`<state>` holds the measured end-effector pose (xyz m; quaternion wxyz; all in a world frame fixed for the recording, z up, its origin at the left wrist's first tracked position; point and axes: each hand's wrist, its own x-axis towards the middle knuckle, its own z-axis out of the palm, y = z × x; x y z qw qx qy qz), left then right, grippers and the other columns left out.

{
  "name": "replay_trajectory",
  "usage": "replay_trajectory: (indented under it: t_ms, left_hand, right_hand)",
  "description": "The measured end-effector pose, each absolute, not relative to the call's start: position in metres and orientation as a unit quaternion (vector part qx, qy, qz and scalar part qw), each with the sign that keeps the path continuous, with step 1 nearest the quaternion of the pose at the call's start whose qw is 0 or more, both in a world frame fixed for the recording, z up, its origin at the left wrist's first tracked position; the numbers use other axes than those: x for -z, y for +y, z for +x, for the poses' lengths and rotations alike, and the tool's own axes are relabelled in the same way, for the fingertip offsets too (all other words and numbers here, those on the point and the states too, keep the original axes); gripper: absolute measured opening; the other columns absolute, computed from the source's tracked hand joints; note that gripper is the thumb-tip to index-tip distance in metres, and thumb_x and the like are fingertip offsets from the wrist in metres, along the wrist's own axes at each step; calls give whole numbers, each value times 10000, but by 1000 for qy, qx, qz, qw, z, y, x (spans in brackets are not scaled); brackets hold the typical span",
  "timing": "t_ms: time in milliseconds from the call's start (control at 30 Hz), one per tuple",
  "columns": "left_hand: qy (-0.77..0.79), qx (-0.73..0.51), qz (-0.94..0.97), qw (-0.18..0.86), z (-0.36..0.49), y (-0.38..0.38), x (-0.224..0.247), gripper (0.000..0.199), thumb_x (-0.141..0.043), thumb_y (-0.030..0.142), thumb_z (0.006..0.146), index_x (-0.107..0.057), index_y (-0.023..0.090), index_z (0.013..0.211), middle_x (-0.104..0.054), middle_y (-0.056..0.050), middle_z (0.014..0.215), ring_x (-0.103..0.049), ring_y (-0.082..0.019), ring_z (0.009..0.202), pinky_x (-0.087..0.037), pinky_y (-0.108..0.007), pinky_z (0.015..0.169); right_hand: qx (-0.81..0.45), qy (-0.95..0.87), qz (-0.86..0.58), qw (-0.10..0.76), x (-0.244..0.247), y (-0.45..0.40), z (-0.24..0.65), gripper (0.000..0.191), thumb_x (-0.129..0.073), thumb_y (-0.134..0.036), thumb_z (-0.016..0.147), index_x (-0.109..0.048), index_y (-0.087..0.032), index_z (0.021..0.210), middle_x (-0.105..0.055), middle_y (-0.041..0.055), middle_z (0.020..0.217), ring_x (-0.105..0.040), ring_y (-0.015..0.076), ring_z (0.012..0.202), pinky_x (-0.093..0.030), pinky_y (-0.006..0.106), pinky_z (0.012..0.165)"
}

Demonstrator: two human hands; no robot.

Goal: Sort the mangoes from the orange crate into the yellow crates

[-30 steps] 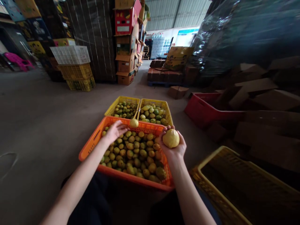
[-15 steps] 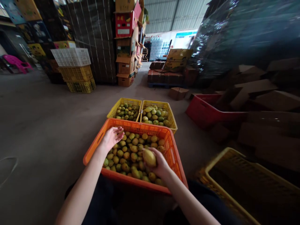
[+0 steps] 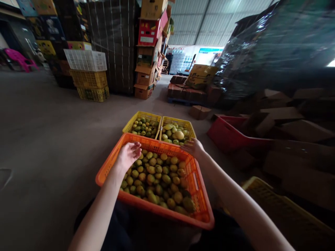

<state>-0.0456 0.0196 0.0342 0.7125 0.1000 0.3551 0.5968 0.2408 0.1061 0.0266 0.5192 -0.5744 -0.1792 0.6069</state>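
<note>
Directly before me is an orange crate [image 3: 204,195], holding a layer of yellow-green oval fruit [image 3: 150,179]. My left hand [image 3: 128,155] hovers over its left side, palm turned inward, fingers loosely bent and holding nothing. My right hand [image 3: 193,148] reaches over the far right corner, fingers stretched out and free of any fruit. Just past those fingertips a large pale yellow fruit [image 3: 179,135] shows at the right yellow crate [image 3: 192,126]; whether it rests on the pile or is still falling I cannot tell. The left yellow crate [image 3: 128,122] holds smaller, greener fruit.
To the right are a red crate [image 3: 222,136] with cardboard pieces and, nearer, another yellow crate [image 3: 258,184]. Stacked crates [image 3: 90,78] and a column of cardboard boxes [image 3: 145,57] stand behind. A small carton [image 3: 199,112] lies on the floor.
My right hand has moved forward from above the orange crate to the right yellow crate and let go of the pale yellow fruit. My left hand stays above the orange crate.
</note>
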Motion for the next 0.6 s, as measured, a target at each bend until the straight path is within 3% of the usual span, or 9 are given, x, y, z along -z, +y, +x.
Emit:
replay_trajectory:
  t_ms: [200, 433, 600]
  left_hand:
    - [367, -631, 107, 675, -60, 21, -32, 176, -452, 87, 764, -625, 116, 783, -670, -58, 710, -617, -116, 609, -510, -222, 592]
    - [446, -612, 155, 635, -81, 21, -22, 178, -464, 115, 743, -629, 128, 809, -671, -59, 744, -622, -129, 666, -505, -241, 643]
    - [595, -528, 274, 540, -99, 37, 16, 194, -414, 188, 796, -605, 155, 791, -659, -47, 818, -610, -102, 669, -484, -219, 679]
  right_hand:
    - [-662, -165, -552, 480, -30, 76, 251, 261, -384, -178, 836, -572, -119, 1007, -672, 135, 854, -672, 221, 765, -564, 371, 650]
    - [-661, -85, -463, 585, -22, 47, 272, 382, -361, -104, 763, -581, -106, 1075, -702, 137, 918, -689, 223, 828, -580, 338, 605]
    - [-675, -23, -471, 568, -24, 33, 261, 439, -364, -50, 729, -587, -117, 1102, -705, 107, 880, -686, 184, 805, -565, 263, 565]
